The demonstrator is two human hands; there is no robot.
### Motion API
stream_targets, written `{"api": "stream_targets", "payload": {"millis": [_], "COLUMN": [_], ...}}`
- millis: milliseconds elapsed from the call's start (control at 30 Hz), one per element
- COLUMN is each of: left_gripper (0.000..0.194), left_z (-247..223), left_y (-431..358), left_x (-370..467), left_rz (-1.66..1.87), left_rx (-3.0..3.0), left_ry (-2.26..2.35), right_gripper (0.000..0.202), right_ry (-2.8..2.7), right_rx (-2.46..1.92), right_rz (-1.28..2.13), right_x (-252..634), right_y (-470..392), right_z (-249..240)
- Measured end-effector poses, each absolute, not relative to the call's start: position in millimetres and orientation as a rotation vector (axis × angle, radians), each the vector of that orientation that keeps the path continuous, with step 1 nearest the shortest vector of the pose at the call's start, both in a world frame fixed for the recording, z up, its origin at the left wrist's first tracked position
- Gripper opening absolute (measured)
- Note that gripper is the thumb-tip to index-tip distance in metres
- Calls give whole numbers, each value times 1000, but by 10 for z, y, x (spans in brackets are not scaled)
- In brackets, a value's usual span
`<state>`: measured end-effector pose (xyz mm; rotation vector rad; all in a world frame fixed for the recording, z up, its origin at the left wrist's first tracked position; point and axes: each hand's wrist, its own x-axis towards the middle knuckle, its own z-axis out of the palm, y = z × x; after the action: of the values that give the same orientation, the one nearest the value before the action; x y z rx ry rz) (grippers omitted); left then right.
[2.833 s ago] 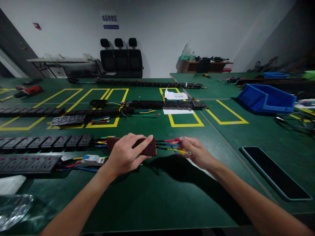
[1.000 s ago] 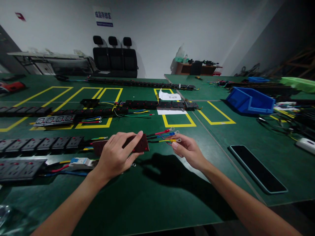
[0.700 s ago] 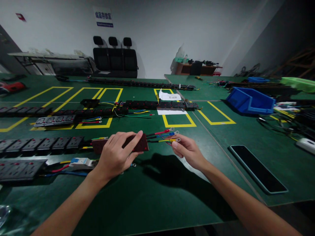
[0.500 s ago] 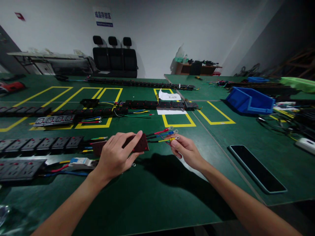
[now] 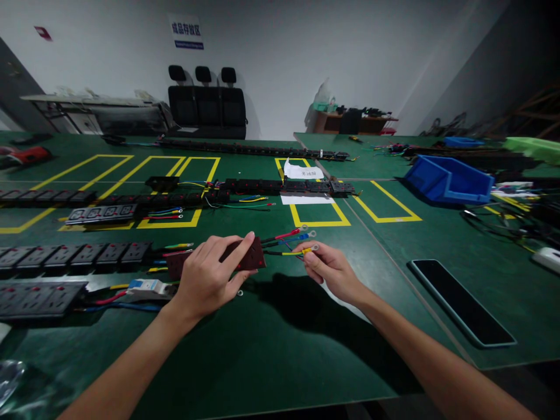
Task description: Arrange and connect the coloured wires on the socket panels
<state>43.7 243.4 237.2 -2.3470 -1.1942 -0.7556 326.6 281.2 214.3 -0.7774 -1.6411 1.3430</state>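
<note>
My left hand (image 5: 210,268) is wrapped over a dark red socket strip (image 5: 252,254), thumb and fingers on its sides; much of the strip is hidden beneath the hand. From its right end come wires with ring terminals: a red wire (image 5: 286,235), a blue wire (image 5: 301,237) and a yellow-green wire (image 5: 286,254). My right hand (image 5: 328,265) pinches the yellow-green wire close to its yellow-sleeved ring terminal (image 5: 311,249). Left of my left hand lie black socket strips (image 5: 72,256), and a small white and blue breaker (image 5: 146,287) sits among wires.
A phone (image 5: 461,302) lies right of my right arm. Beyond it stands a blue bin (image 5: 448,179) near tangled cables. More socket strips (image 5: 280,186) and a white paper (image 5: 304,170) lie across the green table (image 5: 245,373) with yellow tape outlines. Clear plastic (image 5: 11,379) is at the lower left.
The view has shifted slightly, so the scene sits a little further right. Both hands keep their holds; the blue wire's terminal now shows more apart from the yellow one.
</note>
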Motion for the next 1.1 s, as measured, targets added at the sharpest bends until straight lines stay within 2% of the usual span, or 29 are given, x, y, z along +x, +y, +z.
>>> {"api": "stream_targets", "payload": {"millis": [633, 1100], "left_gripper": [64, 67], "left_z": [2416, 2399], "left_y": [2449, 2461], "left_x": [397, 395], "left_rz": [-715, -696], "left_rx": [-2387, -2380], "left_ry": [-1220, -1249], "right_gripper": [35, 24], "right_ry": [-1600, -1400], "right_rx": [-820, -929], "right_rz": [1341, 1171], "right_x": [3240, 3328], "right_y": [2809, 2886], "right_z": [2146, 2129]}}
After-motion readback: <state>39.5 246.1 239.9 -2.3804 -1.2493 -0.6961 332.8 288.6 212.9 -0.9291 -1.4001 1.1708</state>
